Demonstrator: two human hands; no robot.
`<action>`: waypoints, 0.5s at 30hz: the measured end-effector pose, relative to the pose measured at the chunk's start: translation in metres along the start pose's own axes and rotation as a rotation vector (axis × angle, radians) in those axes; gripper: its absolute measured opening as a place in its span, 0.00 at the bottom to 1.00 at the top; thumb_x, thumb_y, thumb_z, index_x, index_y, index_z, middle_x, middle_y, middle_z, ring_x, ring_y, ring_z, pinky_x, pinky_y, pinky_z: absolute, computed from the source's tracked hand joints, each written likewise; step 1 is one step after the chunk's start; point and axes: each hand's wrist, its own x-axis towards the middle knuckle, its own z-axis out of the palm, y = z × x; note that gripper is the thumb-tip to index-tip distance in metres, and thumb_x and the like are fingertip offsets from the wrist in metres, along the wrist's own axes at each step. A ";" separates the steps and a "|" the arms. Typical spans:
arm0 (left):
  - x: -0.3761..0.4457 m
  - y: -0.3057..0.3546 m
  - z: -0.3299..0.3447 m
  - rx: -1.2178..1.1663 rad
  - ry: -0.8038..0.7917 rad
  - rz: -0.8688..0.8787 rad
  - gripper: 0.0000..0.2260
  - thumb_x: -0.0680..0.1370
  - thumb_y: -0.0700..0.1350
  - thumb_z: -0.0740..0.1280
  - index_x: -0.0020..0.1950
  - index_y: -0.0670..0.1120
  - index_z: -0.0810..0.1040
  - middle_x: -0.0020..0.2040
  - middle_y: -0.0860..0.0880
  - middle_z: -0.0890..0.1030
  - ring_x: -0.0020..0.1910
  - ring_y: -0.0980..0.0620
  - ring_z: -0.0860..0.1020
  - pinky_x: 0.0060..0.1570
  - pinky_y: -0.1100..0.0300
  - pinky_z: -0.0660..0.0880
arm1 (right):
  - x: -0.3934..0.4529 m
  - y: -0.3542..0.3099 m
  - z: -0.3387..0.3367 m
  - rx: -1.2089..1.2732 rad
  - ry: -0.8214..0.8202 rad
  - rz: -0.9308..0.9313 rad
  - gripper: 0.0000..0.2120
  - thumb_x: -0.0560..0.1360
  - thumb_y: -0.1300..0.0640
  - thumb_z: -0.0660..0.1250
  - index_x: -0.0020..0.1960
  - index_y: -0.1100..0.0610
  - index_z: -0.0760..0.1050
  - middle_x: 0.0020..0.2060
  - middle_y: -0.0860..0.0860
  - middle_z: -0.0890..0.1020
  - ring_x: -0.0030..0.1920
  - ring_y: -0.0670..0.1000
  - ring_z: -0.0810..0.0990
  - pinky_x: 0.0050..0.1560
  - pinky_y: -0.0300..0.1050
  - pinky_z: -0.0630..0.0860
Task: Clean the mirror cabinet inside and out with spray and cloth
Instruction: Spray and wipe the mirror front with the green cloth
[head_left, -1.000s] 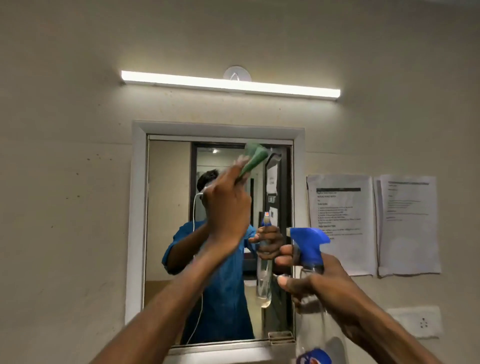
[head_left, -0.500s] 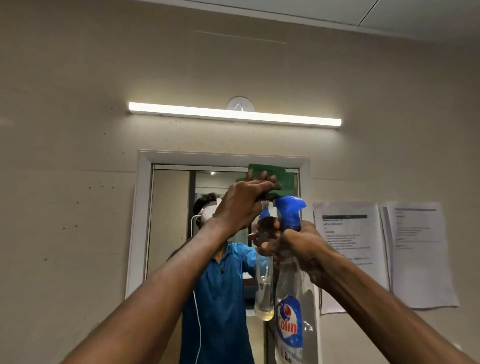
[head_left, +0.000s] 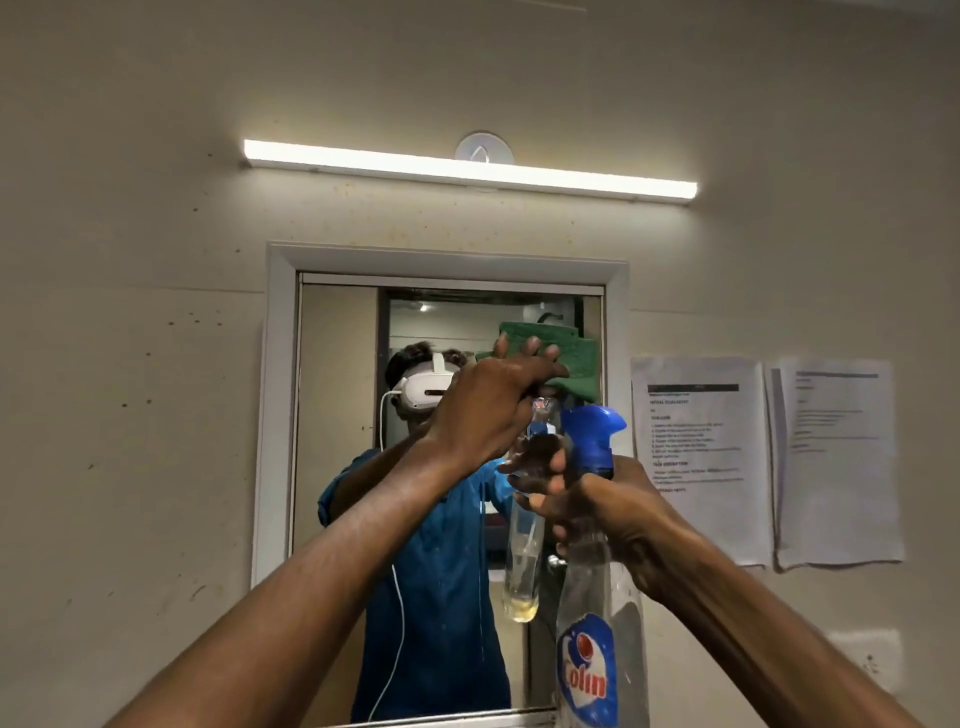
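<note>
The left hand (head_left: 488, 400) presses a green cloth (head_left: 566, 358) flat against the glass of the mirror cabinet (head_left: 332, 415), up toward the door's one o'clock corner, its fingers (head_left: 530, 349) spread over the fabric rather than curled round it. The right hand (head_left: 618, 512) is wrapped closed about the neck of a clear spray bottle (head_left: 597, 613) with a blue trigger head (head_left: 592, 434), held upright just in front of the mirror at about four o'clock from the cloth; whether a finger rests on the trigger is hard to tell, since the hand's reflection overlaps it. The door looks shut, so the inside is probably not yet cleaned. The main risk is the two hands crowding each other: a downward wipe could knock the bottle or drag the cloth across the nozzle. A careless squeeze might also mist the papers (head_left: 698, 457) taped to the wall at three o'clock.
</note>
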 end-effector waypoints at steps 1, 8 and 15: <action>-0.002 0.000 0.002 -0.003 -0.004 -0.018 0.18 0.77 0.38 0.63 0.65 0.52 0.76 0.68 0.54 0.73 0.71 0.57 0.65 0.74 0.49 0.59 | -0.001 0.004 -0.001 -0.023 0.007 0.009 0.11 0.71 0.73 0.66 0.50 0.62 0.76 0.33 0.54 0.80 0.24 0.47 0.80 0.26 0.42 0.78; -0.013 0.005 0.011 0.000 -0.022 -0.071 0.16 0.77 0.41 0.64 0.63 0.54 0.76 0.67 0.55 0.74 0.71 0.58 0.65 0.70 0.45 0.65 | -0.011 0.024 -0.008 -0.076 0.009 0.009 0.08 0.72 0.73 0.66 0.46 0.63 0.76 0.32 0.52 0.81 0.26 0.44 0.82 0.25 0.37 0.77; -0.034 0.015 0.020 0.014 -0.055 -0.093 0.19 0.76 0.36 0.63 0.64 0.51 0.76 0.69 0.53 0.72 0.72 0.57 0.63 0.73 0.46 0.58 | -0.023 0.050 -0.005 -0.113 0.002 0.070 0.09 0.69 0.71 0.70 0.40 0.58 0.76 0.28 0.51 0.79 0.26 0.48 0.79 0.28 0.41 0.78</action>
